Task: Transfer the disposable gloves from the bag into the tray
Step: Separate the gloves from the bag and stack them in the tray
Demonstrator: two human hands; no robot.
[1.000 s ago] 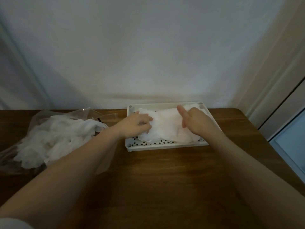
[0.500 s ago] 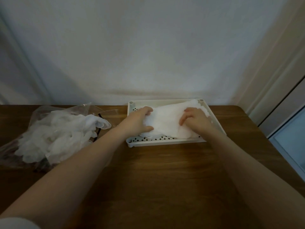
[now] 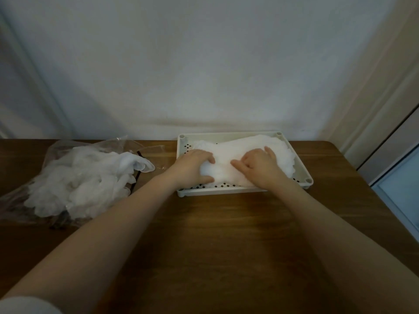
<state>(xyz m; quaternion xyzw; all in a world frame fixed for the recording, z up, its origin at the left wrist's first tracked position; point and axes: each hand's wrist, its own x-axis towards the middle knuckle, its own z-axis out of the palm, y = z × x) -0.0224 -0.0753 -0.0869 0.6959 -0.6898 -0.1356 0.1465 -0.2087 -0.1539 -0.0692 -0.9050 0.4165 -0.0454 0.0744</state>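
Two hands are laid on the gloves (image 3: 244, 152) in the tray (image 3: 301, 168): the left hand (image 3: 192, 166) is curled round their left end, the right hand (image 3: 260, 166) pressed on top. More are left in the bag (image 3: 68, 177), far left.

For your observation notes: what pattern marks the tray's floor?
Rows of small dark diamond-shaped holes across the cream tray floor, seen best in the head view.
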